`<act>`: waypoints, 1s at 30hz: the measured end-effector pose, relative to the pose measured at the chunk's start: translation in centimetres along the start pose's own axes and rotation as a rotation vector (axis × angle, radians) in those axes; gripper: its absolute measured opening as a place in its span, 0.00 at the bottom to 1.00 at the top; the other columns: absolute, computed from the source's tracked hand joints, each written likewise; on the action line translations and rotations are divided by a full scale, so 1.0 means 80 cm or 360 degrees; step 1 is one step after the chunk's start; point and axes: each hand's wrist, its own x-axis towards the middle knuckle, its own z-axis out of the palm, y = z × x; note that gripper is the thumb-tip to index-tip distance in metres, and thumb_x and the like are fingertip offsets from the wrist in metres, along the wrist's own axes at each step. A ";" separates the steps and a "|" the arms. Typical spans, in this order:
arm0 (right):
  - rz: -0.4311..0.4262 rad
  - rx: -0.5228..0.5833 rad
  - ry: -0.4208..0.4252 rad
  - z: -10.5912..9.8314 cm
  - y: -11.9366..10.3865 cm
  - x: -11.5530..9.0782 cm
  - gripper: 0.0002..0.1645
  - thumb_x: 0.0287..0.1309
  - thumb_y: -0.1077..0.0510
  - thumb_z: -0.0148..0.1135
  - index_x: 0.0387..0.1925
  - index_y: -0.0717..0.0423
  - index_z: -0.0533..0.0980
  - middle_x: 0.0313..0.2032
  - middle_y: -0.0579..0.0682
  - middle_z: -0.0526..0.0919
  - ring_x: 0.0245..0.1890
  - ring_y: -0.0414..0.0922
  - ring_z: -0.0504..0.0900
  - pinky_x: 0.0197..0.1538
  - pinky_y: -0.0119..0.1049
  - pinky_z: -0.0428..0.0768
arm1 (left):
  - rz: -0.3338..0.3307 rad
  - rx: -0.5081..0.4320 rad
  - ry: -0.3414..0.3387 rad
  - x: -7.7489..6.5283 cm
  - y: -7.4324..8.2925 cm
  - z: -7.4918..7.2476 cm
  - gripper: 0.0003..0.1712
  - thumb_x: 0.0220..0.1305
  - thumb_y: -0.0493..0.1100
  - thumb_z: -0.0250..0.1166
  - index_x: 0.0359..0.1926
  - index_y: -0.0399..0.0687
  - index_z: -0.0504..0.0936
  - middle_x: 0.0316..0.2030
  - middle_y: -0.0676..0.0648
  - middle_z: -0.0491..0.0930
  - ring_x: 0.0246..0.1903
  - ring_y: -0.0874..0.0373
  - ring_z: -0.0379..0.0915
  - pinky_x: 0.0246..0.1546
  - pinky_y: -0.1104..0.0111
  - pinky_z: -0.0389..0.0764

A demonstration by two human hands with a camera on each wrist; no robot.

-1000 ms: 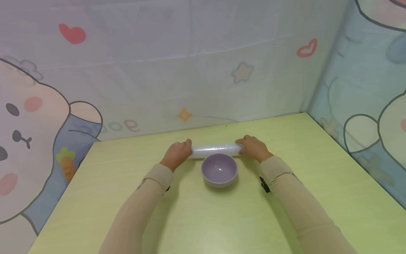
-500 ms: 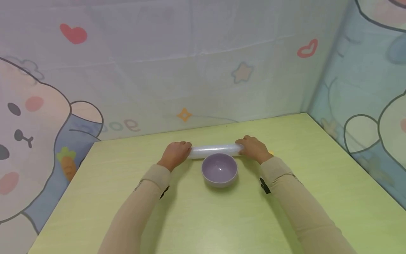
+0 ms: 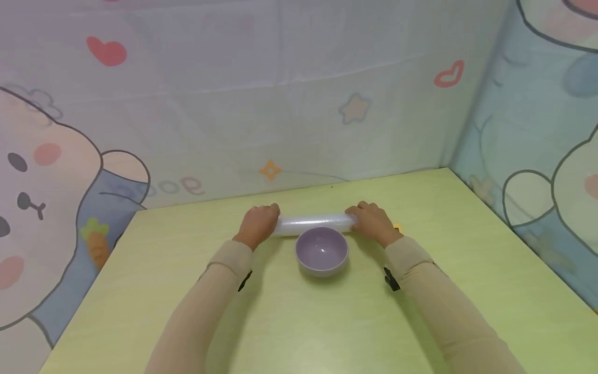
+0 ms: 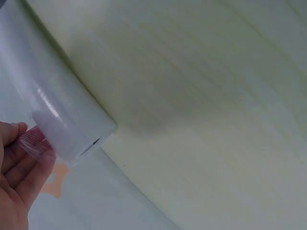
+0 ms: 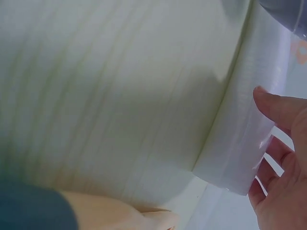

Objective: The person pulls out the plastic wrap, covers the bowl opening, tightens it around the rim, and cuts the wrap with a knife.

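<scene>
A roll of clear plastic wrap point(image 3: 310, 223) lies across the table, just behind a lilac bowl point(image 3: 322, 251). At the roll's left end my left hand point(image 3: 258, 224) pinches a loose edge of film point(image 4: 34, 142) between thumb and fingers, as the left wrist view shows. My right hand point(image 3: 372, 221) holds the roll's right end, thumb on the near side and fingers behind it. In the right wrist view the thumb presses on the roll point(image 5: 240, 110), and part of the bowl point(image 5: 290, 14) shows at the top corner.
A small yellow thing point(image 3: 397, 227) sticks out behind the right wrist, mostly hidden. In the right wrist view, a blurred dark blue and peach-coloured object point(image 5: 100, 208) lies at the bottom left. A printed cloth point(image 3: 308, 104) hangs behind the table point(image 3: 299, 322).
My left fingers have shifted at the roll's end, first reaching over it, then drawing back up into a pinch. The right hand, roll and bowl have stayed about the same.
</scene>
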 end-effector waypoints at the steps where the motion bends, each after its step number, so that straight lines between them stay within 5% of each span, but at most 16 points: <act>1: -0.0006 -0.0006 0.0019 0.001 0.000 0.000 0.23 0.55 0.54 0.61 0.54 0.53 0.73 0.47 0.58 0.76 0.43 0.55 0.73 0.45 0.49 0.72 | -0.0026 -0.0009 -0.0021 0.001 0.000 -0.001 0.08 0.67 0.37 0.50 0.34 0.39 0.75 0.22 0.44 0.79 0.21 0.55 0.76 0.22 0.66 0.78; 12: 0.0064 0.0155 0.0007 0.003 -0.005 0.003 0.25 0.58 0.45 0.56 0.53 0.54 0.73 0.53 0.62 0.73 0.52 0.62 0.69 0.54 0.58 0.66 | -0.0140 -0.0042 0.0028 0.000 0.004 0.002 0.17 0.71 0.43 0.45 0.28 0.38 0.70 0.12 0.48 0.66 0.13 0.58 0.64 0.16 0.67 0.73; 20: 0.0059 0.0455 0.0029 -0.005 0.008 0.008 0.14 0.59 0.54 0.55 0.43 0.55 0.79 0.45 0.57 0.81 0.48 0.55 0.77 0.51 0.52 0.71 | -0.0129 -0.0124 0.0025 0.000 0.011 0.000 0.16 0.71 0.43 0.46 0.29 0.39 0.71 0.13 0.48 0.66 0.14 0.59 0.62 0.16 0.67 0.70; 30: -0.0001 0.0326 0.0122 -0.006 0.023 0.010 0.06 0.58 0.56 0.59 0.33 0.53 0.80 0.36 0.51 0.84 0.38 0.48 0.79 0.44 0.46 0.75 | -0.0081 -0.0087 0.0121 -0.002 0.015 -0.001 0.14 0.70 0.42 0.48 0.27 0.39 0.70 0.11 0.51 0.62 0.12 0.62 0.56 0.13 0.71 0.64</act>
